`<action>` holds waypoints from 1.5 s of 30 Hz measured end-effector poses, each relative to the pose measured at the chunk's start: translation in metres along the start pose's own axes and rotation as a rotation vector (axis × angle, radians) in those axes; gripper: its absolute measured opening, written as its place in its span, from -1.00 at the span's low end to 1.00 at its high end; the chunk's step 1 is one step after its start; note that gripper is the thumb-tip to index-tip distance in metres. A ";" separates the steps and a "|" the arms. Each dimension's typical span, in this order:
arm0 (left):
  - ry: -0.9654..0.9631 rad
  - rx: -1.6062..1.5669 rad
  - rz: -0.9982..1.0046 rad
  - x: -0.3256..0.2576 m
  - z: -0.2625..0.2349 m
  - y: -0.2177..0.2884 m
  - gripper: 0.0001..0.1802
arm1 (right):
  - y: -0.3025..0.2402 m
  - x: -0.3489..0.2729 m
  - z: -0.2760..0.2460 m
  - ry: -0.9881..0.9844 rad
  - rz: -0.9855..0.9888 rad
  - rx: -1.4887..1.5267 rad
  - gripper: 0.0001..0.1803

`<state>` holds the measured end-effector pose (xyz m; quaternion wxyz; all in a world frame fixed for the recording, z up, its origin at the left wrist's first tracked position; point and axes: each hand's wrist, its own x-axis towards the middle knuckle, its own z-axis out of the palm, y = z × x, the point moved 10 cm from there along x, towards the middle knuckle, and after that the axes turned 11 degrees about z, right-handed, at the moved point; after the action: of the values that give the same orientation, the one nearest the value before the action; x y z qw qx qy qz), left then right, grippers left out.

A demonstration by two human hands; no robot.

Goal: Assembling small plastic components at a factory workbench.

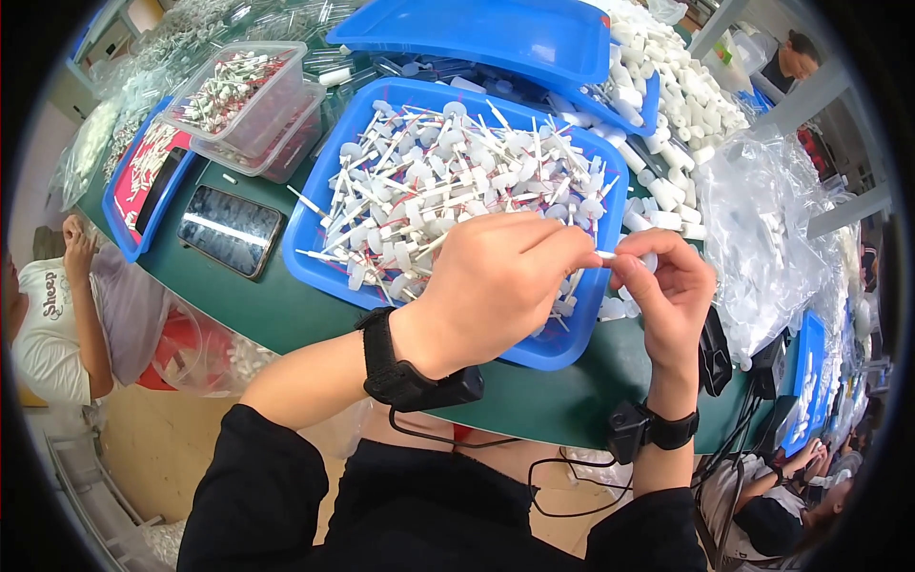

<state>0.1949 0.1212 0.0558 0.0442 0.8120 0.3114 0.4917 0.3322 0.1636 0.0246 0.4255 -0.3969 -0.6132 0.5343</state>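
Note:
My left hand (500, 276) is closed over the near right corner of a blue tray (315, 224), pinching a thin white stick (604, 254) that pokes out toward the right. My right hand (667, 286) meets it there, fingers pinched on a small white cap (649, 259) at the stick's tip. The tray is heaped with several white cap-and-stick parts (448, 181), some with red bands. Both wrists wear black straps with small boxes and cables.
A dark phone (232, 229) lies left of the tray. Clear plastic tubs (253, 105) of red-and-white parts stand behind it, beside another blue tray (124, 205). A blue lid (486, 33), loose white caps (681, 95) and clear plastic bags (762, 229) fill the right. Other people sit left and lower right.

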 end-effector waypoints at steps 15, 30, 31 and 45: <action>0.038 -0.108 -0.046 -0.003 0.005 -0.006 -0.90 | -0.007 -0.006 0.001 0.072 -0.078 0.045 -0.90; 0.016 -0.316 -0.190 0.002 0.003 -0.019 -0.88 | -0.018 -0.008 -0.003 0.051 -0.142 -0.007 -0.89; 0.013 -0.322 -0.190 0.002 0.005 -0.020 -0.88 | -0.017 -0.008 -0.004 0.056 -0.139 -0.008 -0.89; 0.033 -0.098 0.092 0.008 -0.007 0.008 -0.82 | -0.023 -0.023 0.019 0.118 -0.282 -0.056 -0.91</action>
<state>0.1955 0.1171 0.0688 0.0560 0.8141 0.2502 0.5211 0.3212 0.1335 0.0442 0.5203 -0.3493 -0.6513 0.4278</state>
